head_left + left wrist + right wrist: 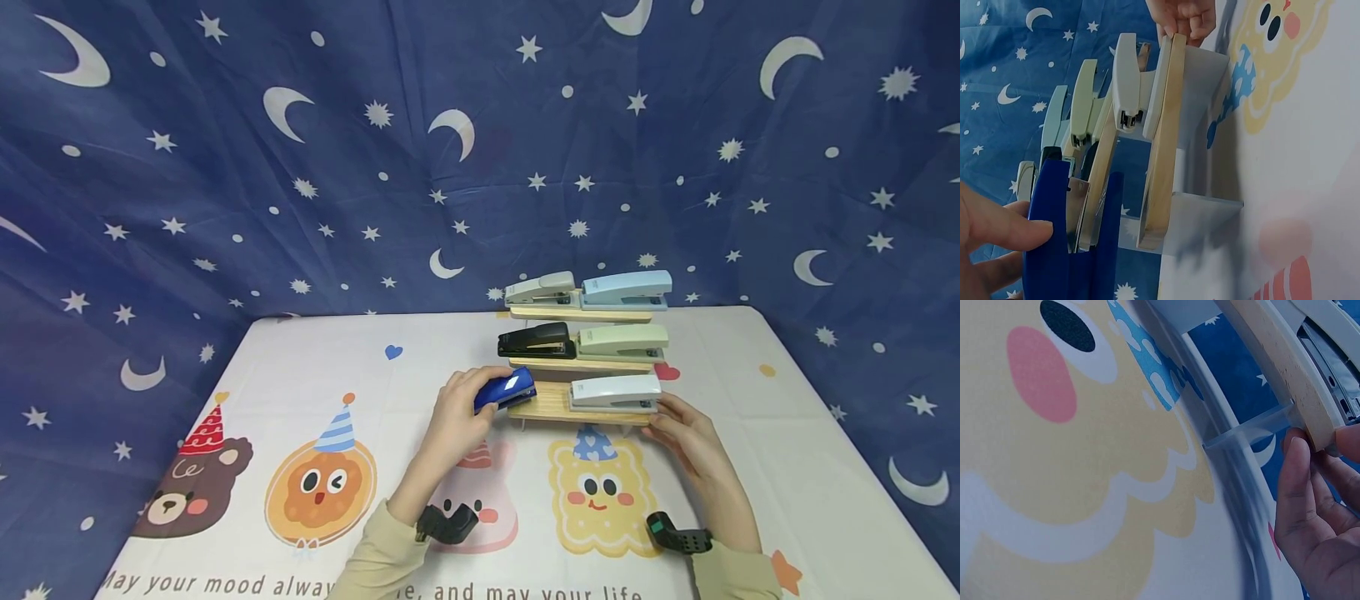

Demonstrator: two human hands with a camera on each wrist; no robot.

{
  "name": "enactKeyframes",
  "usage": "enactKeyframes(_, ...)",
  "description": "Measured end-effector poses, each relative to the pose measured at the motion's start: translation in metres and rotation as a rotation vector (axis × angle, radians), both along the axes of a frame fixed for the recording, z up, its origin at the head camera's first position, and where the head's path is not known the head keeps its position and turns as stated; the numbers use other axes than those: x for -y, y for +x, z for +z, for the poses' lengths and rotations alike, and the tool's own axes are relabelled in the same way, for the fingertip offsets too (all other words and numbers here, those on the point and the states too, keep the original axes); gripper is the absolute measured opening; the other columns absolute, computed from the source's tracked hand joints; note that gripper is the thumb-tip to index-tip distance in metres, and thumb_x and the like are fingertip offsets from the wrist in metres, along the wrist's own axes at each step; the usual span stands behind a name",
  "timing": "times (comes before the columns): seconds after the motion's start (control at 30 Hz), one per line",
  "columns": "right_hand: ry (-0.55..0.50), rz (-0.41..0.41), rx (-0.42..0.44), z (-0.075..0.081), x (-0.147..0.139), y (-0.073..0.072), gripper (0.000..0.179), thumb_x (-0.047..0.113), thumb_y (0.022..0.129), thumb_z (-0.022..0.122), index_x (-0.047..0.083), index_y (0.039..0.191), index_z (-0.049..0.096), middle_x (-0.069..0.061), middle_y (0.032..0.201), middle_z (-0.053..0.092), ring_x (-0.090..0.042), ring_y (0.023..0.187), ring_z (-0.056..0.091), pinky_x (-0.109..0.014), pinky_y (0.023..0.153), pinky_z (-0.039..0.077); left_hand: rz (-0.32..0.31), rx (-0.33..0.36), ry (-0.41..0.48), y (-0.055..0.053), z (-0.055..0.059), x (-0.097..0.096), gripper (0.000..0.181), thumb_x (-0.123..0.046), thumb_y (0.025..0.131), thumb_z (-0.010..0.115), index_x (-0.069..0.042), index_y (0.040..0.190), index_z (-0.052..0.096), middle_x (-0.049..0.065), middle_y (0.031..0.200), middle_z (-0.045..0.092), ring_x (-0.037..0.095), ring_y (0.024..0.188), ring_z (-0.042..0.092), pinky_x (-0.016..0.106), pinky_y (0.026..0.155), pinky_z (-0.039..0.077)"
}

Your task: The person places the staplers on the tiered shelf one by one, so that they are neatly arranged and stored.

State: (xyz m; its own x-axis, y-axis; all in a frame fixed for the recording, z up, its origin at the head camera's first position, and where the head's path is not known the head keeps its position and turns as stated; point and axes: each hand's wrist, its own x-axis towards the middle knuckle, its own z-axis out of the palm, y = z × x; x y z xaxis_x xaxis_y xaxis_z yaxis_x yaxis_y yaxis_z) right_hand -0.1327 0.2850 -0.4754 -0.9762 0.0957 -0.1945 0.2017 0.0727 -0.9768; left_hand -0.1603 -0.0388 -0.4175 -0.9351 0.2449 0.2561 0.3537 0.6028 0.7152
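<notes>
My left hand grips a dark blue stapler beside the left end of the lowest wooden shelf. In the left wrist view the thumb presses on the blue stapler's top, its nose toward the rack. A white stapler lies on the right half of that shelf. At the shelf's right end my right hand pinches the board; the right wrist view shows fingers and thumb at the wooden board's corner, just below the white stapler.
The middle shelf bears a black stapler and a pale green stapler. On the top shelf sit a grey stapler and a light blue stapler. Clear supports hold the shelves above a printed tablecloth. A starry curtain hangs behind.
</notes>
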Motion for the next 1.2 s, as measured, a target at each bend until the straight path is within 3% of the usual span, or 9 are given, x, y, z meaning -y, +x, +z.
enactKeyframes(0.5,-0.010,0.003,-0.016,0.001,0.001,0.000,0.059,0.005,0.094,0.052,-0.012,0.144,0.025,0.029,0.094,0.057,0.007,0.087,0.061,-0.013,0.078,0.052,-0.131,0.031,-0.076,-0.007,0.004,-0.013,0.049,0.005,0.082,0.060,-0.022,0.122,0.063,0.005,0.128,0.064,0.025,0.114,0.056,0.047,0.101,0.040)
enactKeyframes(0.87,0.024,-0.018,0.033,0.001,0.002,0.000,0.060,0.006,0.094,0.053,-0.007,0.147,0.027,0.012,0.113,0.058,0.008,0.088,0.060,-0.013,0.079,0.052,-0.199,0.108,-0.088,-0.019,0.004,-0.022,0.047,0.004,0.084,0.061,-0.022,0.123,0.063,0.001,0.132,0.061,0.030,0.124,0.053,0.050,0.106,0.037)
enactKeyframes(1.2,-0.011,-0.008,0.022,0.001,0.001,0.001,0.061,0.007,0.094,0.054,-0.009,0.145,0.026,0.023,0.098,0.058,0.007,0.088,0.061,-0.014,0.078,0.052,-0.237,0.097,-0.106,-0.025,0.003,-0.027,0.046,0.003,0.083,0.061,-0.021,0.122,0.063,0.002,0.131,0.062,0.029,0.124,0.053,0.048,0.106,0.038)
